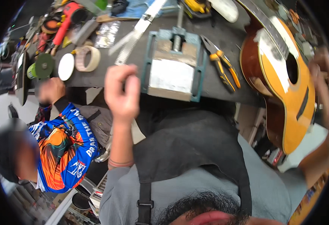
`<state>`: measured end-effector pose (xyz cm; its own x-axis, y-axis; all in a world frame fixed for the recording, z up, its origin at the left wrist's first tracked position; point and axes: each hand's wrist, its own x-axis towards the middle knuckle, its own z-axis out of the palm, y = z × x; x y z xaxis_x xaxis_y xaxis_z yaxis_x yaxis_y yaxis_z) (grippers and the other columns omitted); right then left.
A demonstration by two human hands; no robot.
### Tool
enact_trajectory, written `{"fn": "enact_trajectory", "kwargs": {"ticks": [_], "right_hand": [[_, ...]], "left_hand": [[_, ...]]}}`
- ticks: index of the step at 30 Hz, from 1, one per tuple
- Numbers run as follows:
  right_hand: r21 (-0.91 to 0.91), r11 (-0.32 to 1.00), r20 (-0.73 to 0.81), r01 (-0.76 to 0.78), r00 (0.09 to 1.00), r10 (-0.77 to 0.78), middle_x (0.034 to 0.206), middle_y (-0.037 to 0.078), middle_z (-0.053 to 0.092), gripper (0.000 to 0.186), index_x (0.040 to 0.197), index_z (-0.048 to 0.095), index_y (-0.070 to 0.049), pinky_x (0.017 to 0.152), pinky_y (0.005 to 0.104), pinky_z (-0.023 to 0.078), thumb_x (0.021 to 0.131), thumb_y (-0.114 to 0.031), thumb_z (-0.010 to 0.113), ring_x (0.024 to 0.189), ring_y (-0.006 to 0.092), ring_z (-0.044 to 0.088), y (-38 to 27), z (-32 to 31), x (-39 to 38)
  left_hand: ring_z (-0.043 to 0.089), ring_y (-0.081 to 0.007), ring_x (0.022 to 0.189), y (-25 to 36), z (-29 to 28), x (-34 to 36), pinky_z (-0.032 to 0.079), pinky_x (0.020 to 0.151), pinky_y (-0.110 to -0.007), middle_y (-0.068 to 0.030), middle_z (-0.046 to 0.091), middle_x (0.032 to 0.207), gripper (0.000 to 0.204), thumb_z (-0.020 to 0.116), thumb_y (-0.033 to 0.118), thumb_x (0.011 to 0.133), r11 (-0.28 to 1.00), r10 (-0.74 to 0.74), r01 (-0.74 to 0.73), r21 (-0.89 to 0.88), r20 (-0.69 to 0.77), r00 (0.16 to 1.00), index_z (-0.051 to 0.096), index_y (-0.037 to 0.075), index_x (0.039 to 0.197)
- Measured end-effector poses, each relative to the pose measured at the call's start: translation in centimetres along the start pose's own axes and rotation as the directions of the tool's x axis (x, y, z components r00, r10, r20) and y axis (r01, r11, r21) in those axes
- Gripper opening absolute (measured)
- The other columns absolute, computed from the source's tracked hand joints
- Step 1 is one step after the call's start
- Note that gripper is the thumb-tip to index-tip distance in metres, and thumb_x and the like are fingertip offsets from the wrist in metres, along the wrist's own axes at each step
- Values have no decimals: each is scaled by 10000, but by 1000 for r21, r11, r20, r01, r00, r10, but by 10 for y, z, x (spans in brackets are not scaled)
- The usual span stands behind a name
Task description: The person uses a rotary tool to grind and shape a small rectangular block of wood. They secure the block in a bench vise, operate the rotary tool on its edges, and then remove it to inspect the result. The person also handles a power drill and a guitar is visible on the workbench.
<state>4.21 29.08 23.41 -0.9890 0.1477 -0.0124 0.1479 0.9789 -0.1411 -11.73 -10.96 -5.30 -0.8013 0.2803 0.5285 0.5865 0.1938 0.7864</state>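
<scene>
My left hand hovers beside the bench vise, its fingers loosely curled with nothing visible in them. The vise clamps a white-topped block. Above that hand lies a long perforated metal strip. Yellow-and-black pliers sit right of the vise. An acoustic guitar with a honey-coloured top and red-brown sides stands at the right. My right hand is at the far right edge, beside or behind the guitar; its fingers are blurred and partly hidden.
A co-worker in a blue-and-orange shirt is at the left, hands at the bench edge. On the dark bench are a tape roll, a white disc, abrasive discs, a red tool and a small plastic bag.
</scene>
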Motion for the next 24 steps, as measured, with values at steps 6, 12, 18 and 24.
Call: {"fn": "enact_trajectory", "kwargs": {"ticks": [6,12,18,24], "right_hand": [[885,331,426,-327,855,-295,900,113,759,157,1054,757,28,875,439,597,1068,-111,685,685,262,685,-26,121,-90],[525,729,-388,439,886,-255,1230,177,674,416,1269,713,-40,1166,520,498,913,146,602,1226,408,646,-75,265,-40],[468,638,-445,611,787,-428,1489,210,567,597,1414,657,-78,1238,626,427,842,28,788,1428,464,549,-113,285,-7],[456,657,-471,601,789,-394,1530,209,520,566,1398,666,-72,1234,592,431,856,17,803,1453,476,525,-113,301,2]], "left_hand": [[630,-385,1162,32,4,-10,534,1021,-487,-159,663,1306,526,893,247,895,959,253,-278,56,272,928,722,59,1356],[600,-426,1265,30,2,-27,518,1108,-523,-194,573,1458,663,871,332,963,965,220,-246,86,241,945,623,65,1517],[576,-449,1385,32,5,-40,490,1190,-535,-218,539,1609,706,837,372,1016,972,165,-197,127,227,960,574,58,1591],[604,-426,1363,27,6,-44,503,1178,-525,-191,560,1652,628,817,251,1023,967,175,-213,137,246,953,605,52,1580]]}}
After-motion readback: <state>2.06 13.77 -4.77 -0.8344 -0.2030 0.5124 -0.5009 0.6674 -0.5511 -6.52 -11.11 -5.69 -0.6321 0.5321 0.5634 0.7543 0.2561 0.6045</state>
